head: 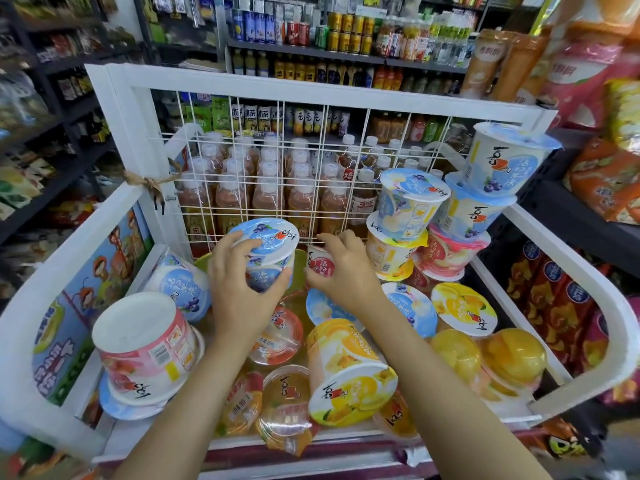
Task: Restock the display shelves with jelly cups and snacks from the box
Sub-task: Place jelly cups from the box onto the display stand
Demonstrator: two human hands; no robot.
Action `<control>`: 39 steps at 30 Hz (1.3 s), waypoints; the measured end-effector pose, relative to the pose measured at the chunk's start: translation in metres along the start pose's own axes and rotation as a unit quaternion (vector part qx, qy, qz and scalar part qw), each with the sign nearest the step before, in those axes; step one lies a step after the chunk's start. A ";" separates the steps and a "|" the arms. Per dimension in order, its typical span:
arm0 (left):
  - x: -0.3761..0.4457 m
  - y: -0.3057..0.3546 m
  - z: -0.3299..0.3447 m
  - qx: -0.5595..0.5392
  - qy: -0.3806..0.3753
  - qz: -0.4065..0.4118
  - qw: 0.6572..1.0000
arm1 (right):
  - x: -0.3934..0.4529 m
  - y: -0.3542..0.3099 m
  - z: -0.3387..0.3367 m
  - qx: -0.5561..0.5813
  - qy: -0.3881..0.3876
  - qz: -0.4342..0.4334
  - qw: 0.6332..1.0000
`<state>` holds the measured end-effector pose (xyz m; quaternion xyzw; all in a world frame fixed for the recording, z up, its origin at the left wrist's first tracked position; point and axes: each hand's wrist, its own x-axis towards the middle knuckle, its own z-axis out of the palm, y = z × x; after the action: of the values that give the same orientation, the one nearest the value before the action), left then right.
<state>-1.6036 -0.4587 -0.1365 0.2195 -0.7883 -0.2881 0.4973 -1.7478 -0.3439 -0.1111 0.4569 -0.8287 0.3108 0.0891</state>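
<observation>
White wire bin (114, 84) heaped with jelly cups, stacked at right to spare floor. Blue-lidded cup (268, 251) gripped round its side by left hand (239, 289), upright, seemingly for setting down. Pink cup (320, 263) pinched by right hand (341, 268), likely steadying.

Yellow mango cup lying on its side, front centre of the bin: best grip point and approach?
Grip the yellow mango cup across its tapered body, coming from above. It lies tipped with its lid facing the camera and its base pointing back toward the right hand, so the side wall is the exposed part. Neighbouring cups crowd both flanks, so probably pinch mid-body.
</observation>
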 end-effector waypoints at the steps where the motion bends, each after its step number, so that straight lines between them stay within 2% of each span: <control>1: 0.000 0.000 0.000 0.001 0.000 0.001 1.000 | 0.000 0.001 -0.002 0.025 -0.008 0.007 1.000; 5: 0.000 0.001 0.000 0.005 -0.002 0.001 1.000 | 0.000 0.002 -0.006 0.108 -0.032 -0.004 0.994; 9: -0.001 0.003 -0.001 0.007 -0.007 -0.002 1.000 | -0.003 0.011 0.000 0.082 -0.043 0.002 0.996; 13: -0.001 0.003 -0.002 0.003 -0.010 -0.002 1.000 | -0.003 0.019 0.010 0.028 -0.160 0.075 0.984; 16: -0.001 0.004 -0.002 0.000 -0.008 -0.001 1.000 | 0.012 0.018 0.007 0.074 -0.169 0.138 0.973; 21: 0.000 0.003 -0.002 0.003 -0.011 -0.004 1.000 | 0.025 0.018 0.010 0.012 -0.185 0.188 0.965; 25: -0.001 0.001 -0.001 0.006 -0.007 -0.004 1.000 | 0.021 0.018 0.012 0.012 -0.144 0.180 0.973; 30: -0.001 0.000 -0.001 0.012 -0.012 -0.005 1.000 | 0.016 0.020 0.012 0.028 -0.100 0.108 0.989; 35: -0.001 0.000 0.000 0.012 -0.014 -0.002 1.000 | 0.014 0.029 0.014 -0.051 -0.165 0.085 0.981; 39: -0.002 0.000 0.000 0.017 -0.011 0.000 1.000 | 0.007 0.023 0.008 -0.066 -0.216 0.053 0.973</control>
<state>-1.6028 -0.4580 -0.1378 0.2248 -0.7986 -0.2774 0.4846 -1.7696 -0.3449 -0.1248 0.4621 -0.8699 0.1537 -0.0788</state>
